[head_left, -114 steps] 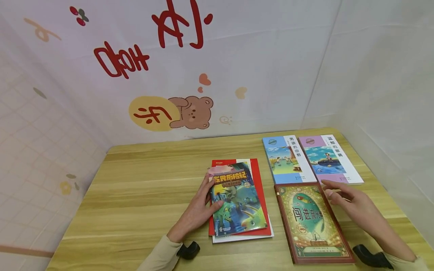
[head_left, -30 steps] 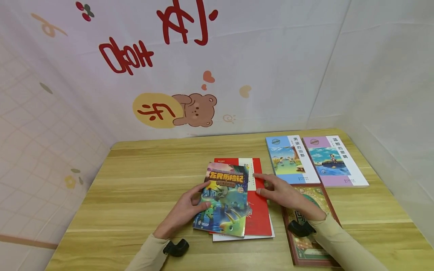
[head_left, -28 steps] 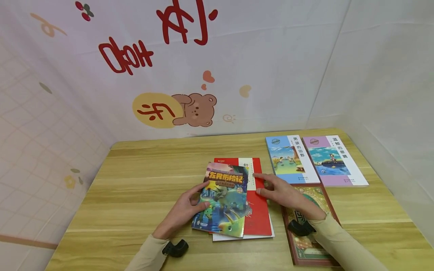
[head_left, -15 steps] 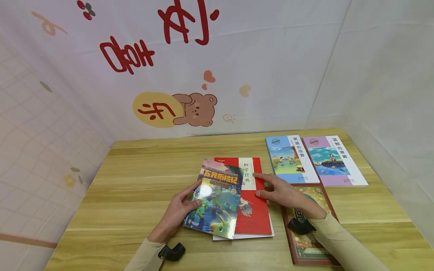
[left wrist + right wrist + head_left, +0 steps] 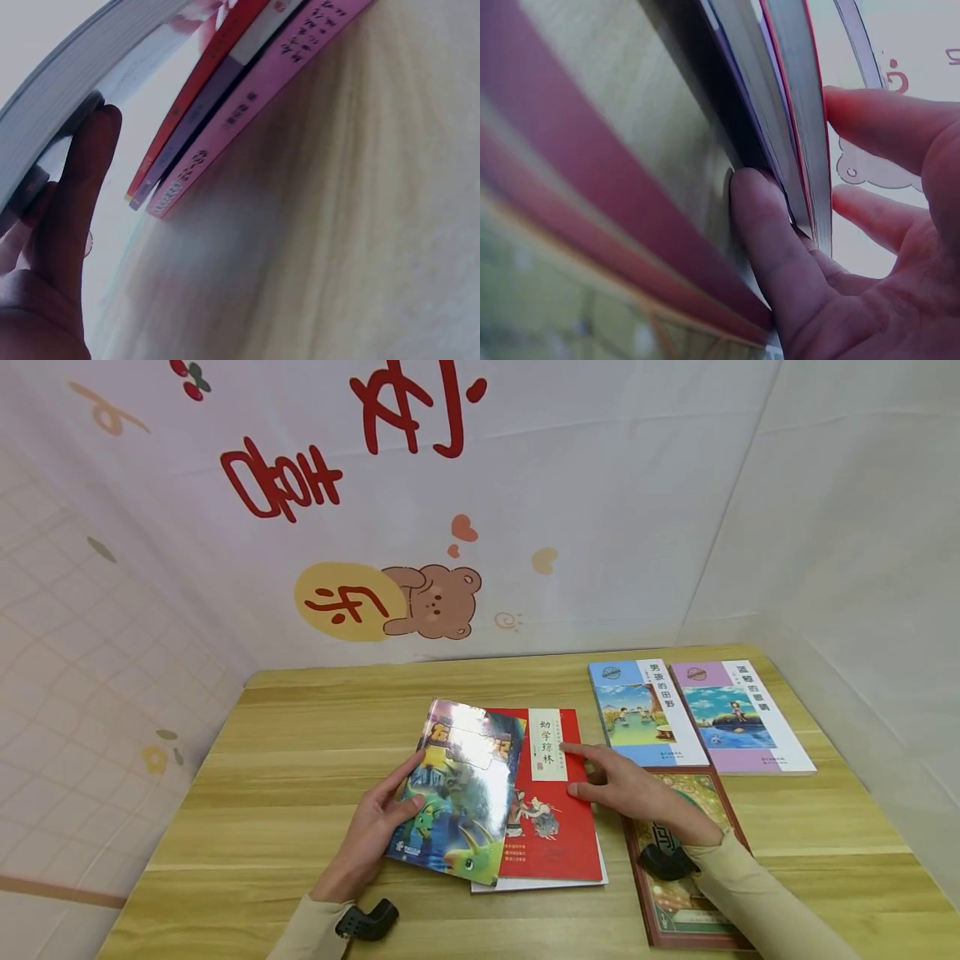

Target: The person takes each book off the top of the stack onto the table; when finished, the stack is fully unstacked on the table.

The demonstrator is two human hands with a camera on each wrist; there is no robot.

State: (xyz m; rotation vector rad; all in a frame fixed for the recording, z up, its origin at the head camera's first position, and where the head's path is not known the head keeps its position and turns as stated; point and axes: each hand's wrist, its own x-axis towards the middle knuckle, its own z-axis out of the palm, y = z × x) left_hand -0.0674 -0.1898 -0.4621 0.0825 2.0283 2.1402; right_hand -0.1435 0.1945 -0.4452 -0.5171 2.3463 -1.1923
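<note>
My left hand [image 5: 372,827] grips a dinosaur comic book [image 5: 457,802] by its left edge, thumb on the cover and fingers beneath. The comic is raised and tilted, overlapping the left part of a red book [image 5: 558,827]. That red book tops a small stack; purple and pink spines [image 5: 225,127] show below it in the left wrist view. My right hand [image 5: 626,781] holds the stack's right edge, with thumb and index finger on the red cover. In the right wrist view another finger [image 5: 761,217] curls against the lower edge of the stack.
A brown-bordered hardcover [image 5: 697,910] lies under the right forearm. Behind it, a blue-and-white book [image 5: 645,718] and a purple-and-white book [image 5: 738,718] lie side by side on the wooden table [image 5: 300,735]. Printed cloth walls [image 5: 600,485] rise behind the table and at its sides.
My left hand has lifted the comic and shifted it left, uncovering more of the red cover. Earlier, my right hand went from beside the brown hardcover to the red book's edge, where it stays.
</note>
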